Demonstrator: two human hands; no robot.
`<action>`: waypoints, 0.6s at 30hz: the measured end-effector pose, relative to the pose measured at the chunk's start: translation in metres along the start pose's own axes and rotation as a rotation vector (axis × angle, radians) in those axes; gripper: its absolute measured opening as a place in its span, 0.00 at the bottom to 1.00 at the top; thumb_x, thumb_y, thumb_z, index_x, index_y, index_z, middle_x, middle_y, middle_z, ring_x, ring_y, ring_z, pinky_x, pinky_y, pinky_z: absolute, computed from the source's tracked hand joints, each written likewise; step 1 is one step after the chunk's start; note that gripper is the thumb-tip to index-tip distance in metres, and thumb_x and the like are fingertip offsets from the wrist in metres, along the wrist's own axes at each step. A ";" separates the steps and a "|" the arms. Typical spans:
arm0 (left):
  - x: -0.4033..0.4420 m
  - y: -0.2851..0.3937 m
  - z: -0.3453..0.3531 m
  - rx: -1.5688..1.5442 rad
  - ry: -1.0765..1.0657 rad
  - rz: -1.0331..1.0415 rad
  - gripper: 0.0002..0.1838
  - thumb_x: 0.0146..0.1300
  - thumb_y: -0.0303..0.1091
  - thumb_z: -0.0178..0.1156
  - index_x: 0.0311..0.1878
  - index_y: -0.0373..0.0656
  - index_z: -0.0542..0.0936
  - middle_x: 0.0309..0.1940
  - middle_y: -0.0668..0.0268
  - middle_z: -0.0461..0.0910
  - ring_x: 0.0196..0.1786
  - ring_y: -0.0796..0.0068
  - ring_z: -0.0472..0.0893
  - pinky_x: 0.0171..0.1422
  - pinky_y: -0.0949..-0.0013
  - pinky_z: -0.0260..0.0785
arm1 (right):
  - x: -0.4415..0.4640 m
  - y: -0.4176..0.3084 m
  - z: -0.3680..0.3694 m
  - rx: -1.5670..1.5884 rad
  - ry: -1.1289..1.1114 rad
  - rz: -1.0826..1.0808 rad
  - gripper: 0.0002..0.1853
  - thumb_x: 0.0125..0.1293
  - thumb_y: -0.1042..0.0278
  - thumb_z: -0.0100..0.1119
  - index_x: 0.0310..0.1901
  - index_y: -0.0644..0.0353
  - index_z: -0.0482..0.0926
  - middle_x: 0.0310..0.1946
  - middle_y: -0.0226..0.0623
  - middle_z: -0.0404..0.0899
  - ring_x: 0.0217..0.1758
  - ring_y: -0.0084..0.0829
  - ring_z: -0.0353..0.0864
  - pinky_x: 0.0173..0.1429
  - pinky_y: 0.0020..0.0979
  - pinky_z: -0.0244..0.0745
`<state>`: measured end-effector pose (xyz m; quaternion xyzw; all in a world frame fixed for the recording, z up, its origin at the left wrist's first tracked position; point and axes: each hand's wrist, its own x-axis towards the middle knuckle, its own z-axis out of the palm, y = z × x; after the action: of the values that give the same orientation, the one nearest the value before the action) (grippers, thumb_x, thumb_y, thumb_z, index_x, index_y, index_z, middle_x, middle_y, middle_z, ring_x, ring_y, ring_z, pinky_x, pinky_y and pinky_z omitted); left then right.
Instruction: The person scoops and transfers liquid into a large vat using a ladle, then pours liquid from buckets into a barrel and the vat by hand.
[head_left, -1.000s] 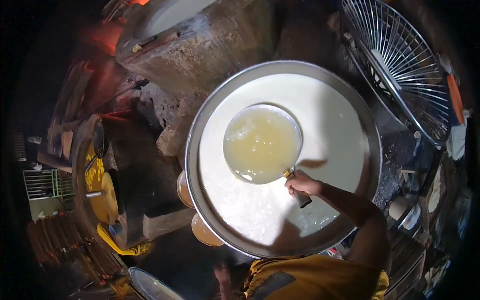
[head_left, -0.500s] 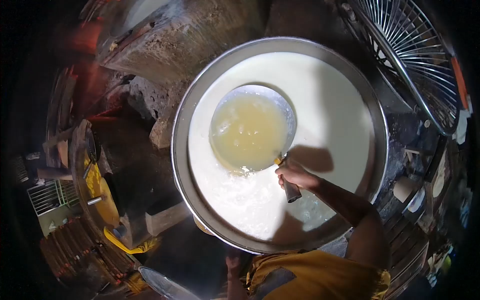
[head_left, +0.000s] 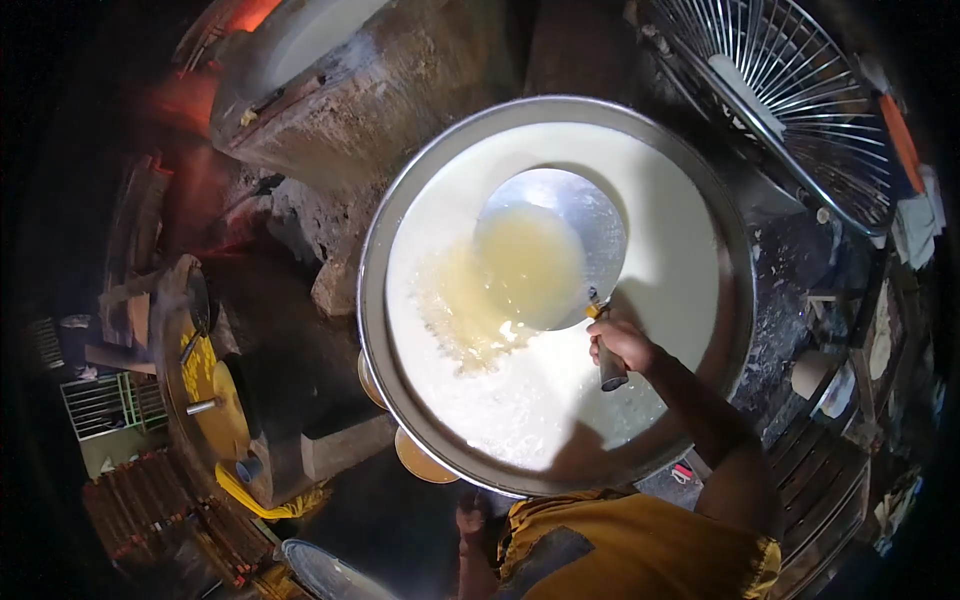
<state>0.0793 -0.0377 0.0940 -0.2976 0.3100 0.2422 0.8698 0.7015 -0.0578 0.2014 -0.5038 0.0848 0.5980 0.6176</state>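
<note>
The left hand (head_left: 470, 517) is near the metal vat (head_left: 374, 290), and I cannot tell how its fingers stand. Further right, the wide metal ladle (head_left: 598, 225) tips yellowish liquid (head_left: 530, 258) onto white liquid (head_left: 432, 210), just beyond the right hand (head_left: 622, 346), which wraps its handle (head_left: 612, 377).

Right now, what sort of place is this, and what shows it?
Probably a kitchen or small food workshop: a wide metal vat of white liquid, a broad handled pan of yellowish liquid, and an orange, fire-like glow.
</note>
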 end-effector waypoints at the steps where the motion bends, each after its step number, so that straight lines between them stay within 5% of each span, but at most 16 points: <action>1: 0.002 0.007 -0.003 -0.208 -0.046 -0.148 0.18 0.73 0.36 0.37 0.55 0.39 0.73 0.53 0.56 0.74 0.56 0.61 0.72 0.64 0.49 0.64 | -0.003 -0.005 -0.006 -0.008 -0.002 0.005 0.04 0.60 0.74 0.52 0.31 0.62 0.69 0.19 0.36 0.70 0.20 0.32 0.73 0.25 0.37 0.73; 2: 0.003 0.011 -0.004 -0.408 -0.061 -0.306 0.19 0.73 0.38 0.37 0.55 0.39 0.72 0.54 0.55 0.74 0.56 0.60 0.73 0.64 0.48 0.64 | -0.009 -0.010 -0.012 -0.030 0.021 -0.017 0.04 0.60 0.74 0.52 0.31 0.62 0.69 0.19 0.36 0.70 0.20 0.32 0.73 0.24 0.37 0.73; 7: 0.010 0.007 -0.019 -0.193 -0.175 -0.331 0.24 0.74 0.47 0.38 0.59 0.38 0.69 0.59 0.53 0.70 0.56 0.50 0.73 0.60 0.49 0.68 | -0.045 -0.038 -0.022 -0.039 0.239 -0.066 0.05 0.56 0.76 0.54 0.30 0.64 0.68 0.20 0.38 0.69 0.18 0.33 0.73 0.23 0.40 0.73; 10: 0.007 -0.002 -0.006 -0.072 -0.370 -0.619 0.25 0.74 0.49 0.36 0.59 0.39 0.70 0.58 0.53 0.70 0.57 0.48 0.73 0.56 0.52 0.71 | -0.064 -0.036 -0.057 -0.066 0.293 -0.181 0.04 0.57 0.75 0.53 0.33 0.63 0.69 0.22 0.37 0.70 0.20 0.35 0.74 0.24 0.41 0.73; 11: 0.000 -0.006 -0.011 0.027 -0.252 -0.354 0.20 0.73 0.45 0.42 0.56 0.40 0.72 0.48 0.54 0.75 0.47 0.54 0.78 0.44 0.56 0.75 | -0.073 -0.038 -0.063 -0.121 0.363 -0.250 0.05 0.58 0.73 0.53 0.35 0.63 0.69 0.24 0.40 0.70 0.22 0.39 0.75 0.26 0.43 0.73; 13: -0.008 -0.022 -0.016 1.060 0.429 0.150 0.16 0.71 0.41 0.48 0.53 0.40 0.73 0.39 0.58 0.76 0.38 0.61 0.78 0.36 0.60 0.73 | -0.089 -0.046 -0.076 -0.316 0.568 -0.411 0.08 0.60 0.70 0.53 0.37 0.64 0.69 0.26 0.45 0.72 0.26 0.45 0.76 0.31 0.45 0.73; 15: -0.013 -0.031 -0.014 1.483 0.723 0.472 0.12 0.69 0.38 0.51 0.49 0.41 0.75 0.32 0.63 0.76 0.31 0.67 0.78 0.31 0.63 0.71 | -0.100 -0.050 -0.088 -0.678 0.903 -0.634 0.11 0.61 0.67 0.53 0.40 0.65 0.68 0.29 0.51 0.74 0.30 0.52 0.77 0.35 0.48 0.73; 18: -0.020 -0.017 -0.045 1.290 0.554 0.521 0.07 0.65 0.35 0.55 0.41 0.43 0.77 0.26 0.71 0.73 0.25 0.74 0.74 0.26 0.68 0.66 | -0.116 -0.052 -0.090 -0.998 1.389 -0.963 0.15 0.63 0.63 0.53 0.44 0.66 0.68 0.33 0.59 0.77 0.36 0.62 0.78 0.41 0.52 0.74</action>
<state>0.0578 -0.0851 0.0856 0.3045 0.6588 0.1268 0.6762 0.7583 -0.1873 0.2674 -0.9274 -0.0478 -0.1802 0.3244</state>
